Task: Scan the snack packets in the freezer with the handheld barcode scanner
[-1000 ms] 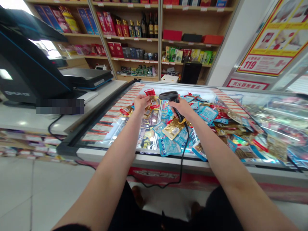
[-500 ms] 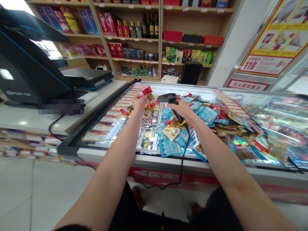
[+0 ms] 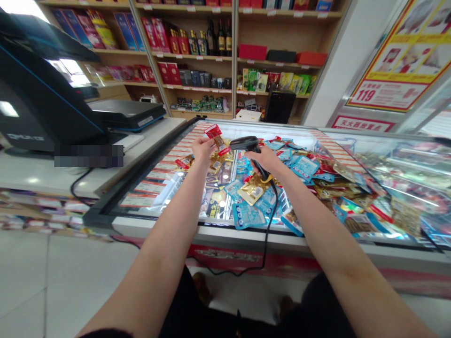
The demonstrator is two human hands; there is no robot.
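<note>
My left hand (image 3: 203, 149) pinches a small red-and-gold snack packet (image 3: 219, 140) by its edge, held above the glass top. Wrapped round the handle of a black barcode scanner (image 3: 244, 142) is my right hand (image 3: 265, 158); the scanner's head points left toward the packet. From its handle a black cable (image 3: 270, 225) hangs down over the front edge. Beneath the hands lie a gold packet (image 3: 252, 191), a blue packet (image 3: 248, 215) and other gold packets (image 3: 215, 165). To the right spreads a heap of blue, red and brown packets (image 3: 305, 168).
The packets lie on a glass-topped freezer (image 3: 141, 199) with a dark frame. At left, a counter (image 3: 95, 185) carries a black checkout terminal (image 3: 45, 94) and a scale (image 3: 130, 112). Shelves (image 3: 197, 56) of boxes and bottles stand behind, and a poster (image 3: 398, 61) hangs at right.
My left hand has raised the red-and-gold packet very slightly, and it sits a touch more upright. My right hand and the scanner have barely moved.
</note>
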